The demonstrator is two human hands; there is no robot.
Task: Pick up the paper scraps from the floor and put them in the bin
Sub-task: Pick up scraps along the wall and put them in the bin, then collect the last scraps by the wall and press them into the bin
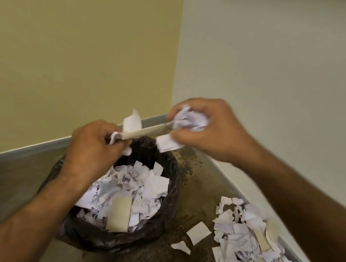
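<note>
We can read no text, label, brand or number anywhere. The paper scraps in the bin (125, 190) show faint grey print marks, too blurred to make out. Those on the floor at right (251, 249) are equally illegible.

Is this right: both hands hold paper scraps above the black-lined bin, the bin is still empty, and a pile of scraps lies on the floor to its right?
Not quite. The head view shows the bin already holds many paper scraps. The rest stands: left hand and right hand hold scraps above it, and a pile lies on the floor to its right.
</note>
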